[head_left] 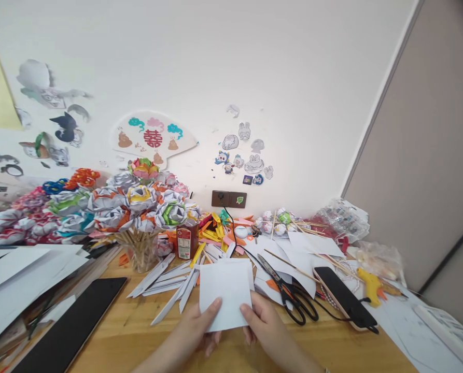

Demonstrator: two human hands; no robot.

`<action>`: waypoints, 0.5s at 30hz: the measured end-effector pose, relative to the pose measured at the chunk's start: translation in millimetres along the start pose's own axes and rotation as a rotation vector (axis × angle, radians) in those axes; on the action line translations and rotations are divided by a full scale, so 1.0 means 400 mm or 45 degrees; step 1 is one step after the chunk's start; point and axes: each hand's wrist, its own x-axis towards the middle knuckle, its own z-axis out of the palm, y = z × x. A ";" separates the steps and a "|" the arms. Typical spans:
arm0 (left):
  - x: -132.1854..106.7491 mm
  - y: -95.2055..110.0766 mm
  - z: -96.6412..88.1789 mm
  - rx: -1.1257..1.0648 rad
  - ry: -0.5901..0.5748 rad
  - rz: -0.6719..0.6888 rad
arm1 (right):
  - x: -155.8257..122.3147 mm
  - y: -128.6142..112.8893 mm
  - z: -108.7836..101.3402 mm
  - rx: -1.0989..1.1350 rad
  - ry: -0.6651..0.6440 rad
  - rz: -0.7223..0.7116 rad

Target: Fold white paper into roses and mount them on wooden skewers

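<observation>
Both hands hold a small white square of paper (225, 290) over the front of the wooden table. My left hand (200, 324) grips its lower left edge, thumb on top and fingers curled underneath. On the lower right edge, my right hand (260, 318) pinches the paper the same way. Another white sheet shows just behind its upper right corner. Black-handled scissors (288, 292) lie to the right of my right hand, blades pointing away. Folded white paper strips (169, 277) are spread to the left of the square.
Paper flowers on sticks stand in a clear jar (138, 251). A phone (344, 298) with a cable and a yellow glue gun (369, 285) lie right. A dark flat tablet-like slab (73, 324) and white sheets (17, 280) lie left. A wall socket (229, 199) is behind.
</observation>
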 end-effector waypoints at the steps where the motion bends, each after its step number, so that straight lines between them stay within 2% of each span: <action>1: 0.002 -0.005 0.000 0.020 0.010 0.023 | -0.002 -0.006 0.000 -0.013 0.009 -0.004; 5: 0.003 -0.018 0.000 0.075 -0.014 0.052 | -0.015 -0.044 -0.003 0.058 0.078 -0.042; 8: -0.016 -0.013 0.003 0.094 -0.136 0.014 | -0.017 -0.060 -0.008 0.255 0.150 -0.033; 11: -0.041 -0.002 0.006 0.096 -0.287 -0.029 | -0.012 -0.049 -0.016 0.452 0.217 0.001; 13: -0.053 0.004 0.007 0.080 -0.359 -0.080 | -0.008 -0.040 -0.026 0.512 0.211 0.026; 15: -0.057 0.005 0.006 0.051 -0.405 -0.152 | -0.007 -0.039 -0.039 0.485 0.131 0.002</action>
